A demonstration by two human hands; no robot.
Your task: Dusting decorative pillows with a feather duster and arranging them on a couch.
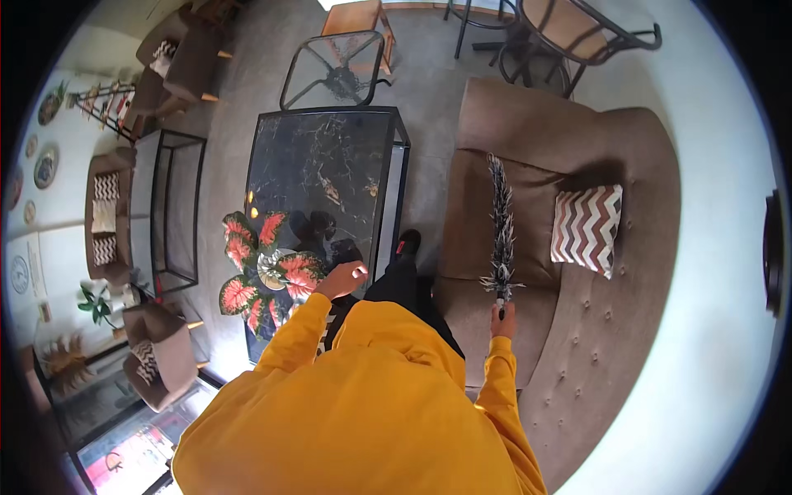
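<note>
My right hand [502, 321] is closed round the handle of a feather duster [502, 231] with dark grey feathers. The duster points away from me over the seat of a brown sofa [474, 214]. On the other side, my left hand [341, 280] hovers by the near right edge of a black marble-patterned table [309, 157], its fingers loosely curled and nothing visible in them. Just left of that hand is a potted plant [239, 294] with pink and green leaves.
A zigzag-patterned cushion [586, 229] leans on the sofa's backrest. Beyond the table are a glass-topped table [334, 74] and a wooden stool [355, 18]. A dark-framed chair [577, 33] stands at the far right. More armchairs [161, 355] and a long table [153, 190] line the left side.
</note>
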